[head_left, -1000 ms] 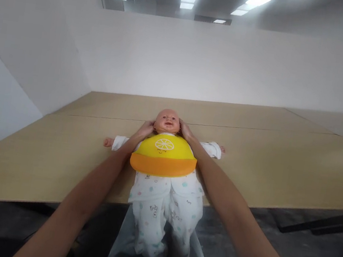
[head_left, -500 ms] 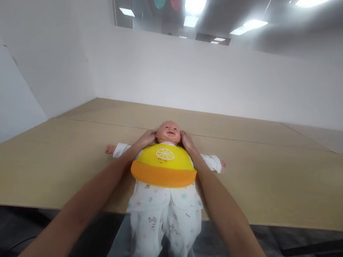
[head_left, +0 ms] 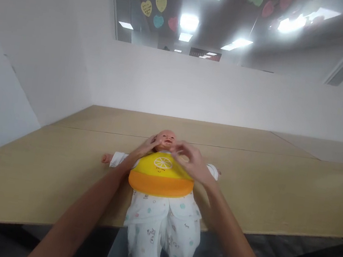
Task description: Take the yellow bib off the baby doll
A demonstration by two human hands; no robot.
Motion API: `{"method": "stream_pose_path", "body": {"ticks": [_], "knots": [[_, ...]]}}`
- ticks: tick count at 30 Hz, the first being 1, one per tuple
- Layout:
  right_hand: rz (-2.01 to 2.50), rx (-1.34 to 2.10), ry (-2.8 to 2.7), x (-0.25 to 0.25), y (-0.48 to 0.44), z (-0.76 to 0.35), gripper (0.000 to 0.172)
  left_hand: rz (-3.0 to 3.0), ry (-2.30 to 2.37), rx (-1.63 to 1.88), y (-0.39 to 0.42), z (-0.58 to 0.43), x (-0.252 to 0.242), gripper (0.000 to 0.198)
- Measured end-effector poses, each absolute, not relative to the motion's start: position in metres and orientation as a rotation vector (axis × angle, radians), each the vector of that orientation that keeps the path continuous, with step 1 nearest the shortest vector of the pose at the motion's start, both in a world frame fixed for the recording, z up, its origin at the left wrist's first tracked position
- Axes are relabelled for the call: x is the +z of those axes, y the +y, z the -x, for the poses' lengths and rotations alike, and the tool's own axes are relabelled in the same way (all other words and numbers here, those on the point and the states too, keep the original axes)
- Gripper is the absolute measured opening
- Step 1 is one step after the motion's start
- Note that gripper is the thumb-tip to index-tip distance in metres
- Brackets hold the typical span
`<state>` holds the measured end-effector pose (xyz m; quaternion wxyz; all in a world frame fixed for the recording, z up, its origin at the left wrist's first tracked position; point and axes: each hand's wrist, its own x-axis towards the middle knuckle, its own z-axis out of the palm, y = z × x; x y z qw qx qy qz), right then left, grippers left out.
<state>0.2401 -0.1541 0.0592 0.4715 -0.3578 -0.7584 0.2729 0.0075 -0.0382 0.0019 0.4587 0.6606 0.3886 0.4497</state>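
One baby doll (head_left: pixel 162 195) lies on its back at the near edge of a long wooden table (head_left: pixel 277 194), its head away from the person and its legs hanging past the edge. It wears a white printed sleepsuit and a yellow and orange bib (head_left: pixel 161 174) that looks like moulded silicone: bendy, smooth, probably a little slippery, with a stiff scoop at the lower edge. The doll seems light, with a hard head and softer limbs. The neck band, by the doll's head, looks the natural place to grip the bib. The left hand (head_left: pixel 146 147) rests at that neck, fingers curled; what it pinches is too blurred to tell. The right hand (head_left: pixel 190 161) hovers above the bib's shoulder, fingers spread, empty.
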Motion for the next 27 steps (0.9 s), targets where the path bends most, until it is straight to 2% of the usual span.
{"method": "stream_pose_path", "body": {"ticks": [2,4,8,12,19,27], "knots": [[0.831,0.487,-2.148,0.060,-0.199,-0.236,0.023,-1.519,0.933,1.055,-0.046,-0.013,0.009,0.095],[0.831,0.251,-2.375,0.052,-0.227,-0.230,0.024,-1.432,0.861,1.003,-0.059,-0.018,0.018,0.103],[0.854,-0.084,-2.503,0.030,-0.236,-0.220,0.021,-1.439,0.785,0.973,-0.077,-0.019,0.027,0.090],[0.808,-0.196,-2.469,0.024,-0.224,-0.221,0.017,-1.466,0.889,1.050,-0.051,-0.016,0.013,0.094],[0.677,-0.177,-2.300,0.048,-0.215,-0.243,0.003,-1.460,0.837,1.082,-0.033,-0.016,0.004,0.094],[0.693,0.151,-2.320,0.028,-0.224,-0.249,0.016,-1.581,0.828,1.158,-0.042,-0.015,0.015,0.087]]}}
